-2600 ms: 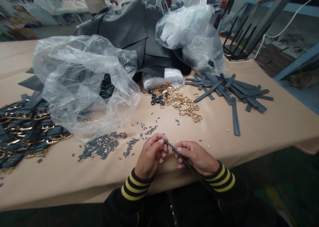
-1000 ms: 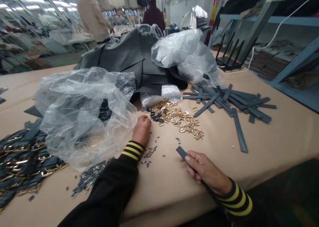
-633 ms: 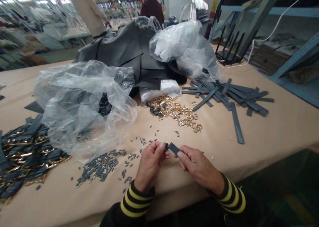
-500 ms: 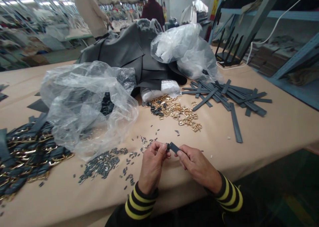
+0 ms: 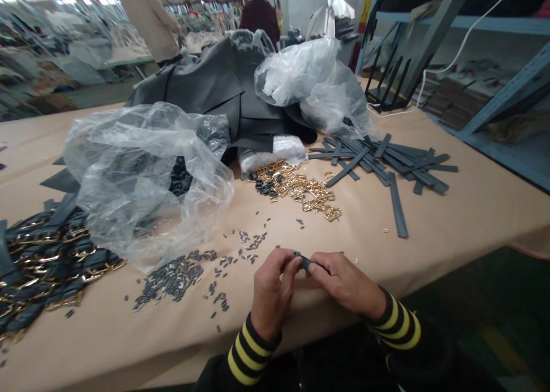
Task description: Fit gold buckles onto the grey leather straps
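Both hands meet over the near edge of the table around a dark grey strap (image 5: 305,262). My left hand (image 5: 275,283) pinches the strap's left end between thumb and fingers; whether a small loop is also in that pinch is hidden. My right hand (image 5: 344,280) is closed on the other end, thumb on top. Left of my hands lies a pile of small dark strap pieces (image 5: 172,280), with more scattered towards my fingers. Beyond them is a heap of gold buckles (image 5: 301,188), with dark loops (image 5: 267,184) at its left side.
Dark strips (image 5: 378,160) lie in a loose pile at the right. A clear plastic bag (image 5: 146,168) and strap-and-buckle pieces (image 5: 51,260) fill the left. Behind are grey sheets (image 5: 197,88), another plastic bag (image 5: 301,74) and a router (image 5: 389,97). Two people stand farther back.
My left hand has shifted slightly right and its fingers have closed in over the strap's end. The strap now shows more edge-on, and less of it is visible.
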Available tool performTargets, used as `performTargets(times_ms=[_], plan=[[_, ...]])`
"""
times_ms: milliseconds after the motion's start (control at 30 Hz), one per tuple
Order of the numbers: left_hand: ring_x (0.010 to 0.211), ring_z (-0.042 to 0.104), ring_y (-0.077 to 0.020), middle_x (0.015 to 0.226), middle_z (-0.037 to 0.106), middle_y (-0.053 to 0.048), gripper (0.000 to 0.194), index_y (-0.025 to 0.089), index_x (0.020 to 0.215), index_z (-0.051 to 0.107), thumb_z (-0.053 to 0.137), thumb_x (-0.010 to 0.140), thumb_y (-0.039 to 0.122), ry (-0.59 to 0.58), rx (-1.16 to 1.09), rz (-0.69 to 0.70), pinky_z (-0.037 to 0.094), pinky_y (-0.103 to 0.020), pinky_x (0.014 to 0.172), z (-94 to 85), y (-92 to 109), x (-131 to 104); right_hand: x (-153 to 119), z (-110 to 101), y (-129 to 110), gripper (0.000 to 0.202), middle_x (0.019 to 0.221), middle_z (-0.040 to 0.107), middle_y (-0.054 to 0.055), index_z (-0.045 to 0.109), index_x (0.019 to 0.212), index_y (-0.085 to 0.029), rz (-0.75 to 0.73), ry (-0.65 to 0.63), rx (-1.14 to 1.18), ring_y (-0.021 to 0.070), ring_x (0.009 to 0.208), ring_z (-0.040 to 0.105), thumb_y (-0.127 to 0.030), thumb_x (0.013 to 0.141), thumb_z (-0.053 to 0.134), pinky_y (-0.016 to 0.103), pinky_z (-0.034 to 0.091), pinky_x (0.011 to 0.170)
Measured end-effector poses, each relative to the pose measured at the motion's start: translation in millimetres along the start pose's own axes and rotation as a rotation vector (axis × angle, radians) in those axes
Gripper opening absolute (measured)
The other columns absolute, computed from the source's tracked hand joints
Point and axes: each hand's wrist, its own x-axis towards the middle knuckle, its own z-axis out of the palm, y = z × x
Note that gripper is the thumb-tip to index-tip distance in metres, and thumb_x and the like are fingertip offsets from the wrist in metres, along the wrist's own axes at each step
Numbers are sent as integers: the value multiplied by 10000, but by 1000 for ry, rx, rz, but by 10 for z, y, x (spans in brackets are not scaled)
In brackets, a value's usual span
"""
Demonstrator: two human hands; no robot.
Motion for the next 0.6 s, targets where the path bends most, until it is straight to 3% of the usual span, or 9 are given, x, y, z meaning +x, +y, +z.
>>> performTargets(times_ms=[167,300,433,500,600], plan=[[645,570,-125,710,590,-4,81,179,808,519,500,803,258,-36,-206,-167,469,-248,615,62,-26,-22,7,4,-6,210,596,478,-21,503,675,-155,-27,-12,-5,96,561,437,-206,843,389,213,298,537],[698,567,-127,738,586,-1,61,186,805,535,524,787,243,-11,-146,-131,458,-243,665,117,-27,-88,28,76,67,234,567,438,-27,445,638,-167,-14,11,-18,95,530,409,-234,853,381,219,280,509],[764,574,-133,854,598,-23,230,203,1043,476,463,822,266,19,-229,-212,455,-281,745,112,-21,-66,13,139,95,219,606,473,-18,468,772,-174,-22,34,118,104,546,440,-298,889,331,220,327,537],[715,570,-130,803,590,-17,213,186,993,478,471,816,304,-8,-339,-310,468,-277,695,85,-16,-17,5,142,92,213,616,492,-17,468,851,-175,-8,25,160,109,551,455,-341,888,341,222,339,545],[575,518,-105,658,529,17,198,157,765,491,545,761,348,-131,-400,-392,448,-230,546,53,-10,45,9,150,106,274,638,533,-5,432,974,-164,49,43,167,123,573,491,-408,877,355,229,352,557]])
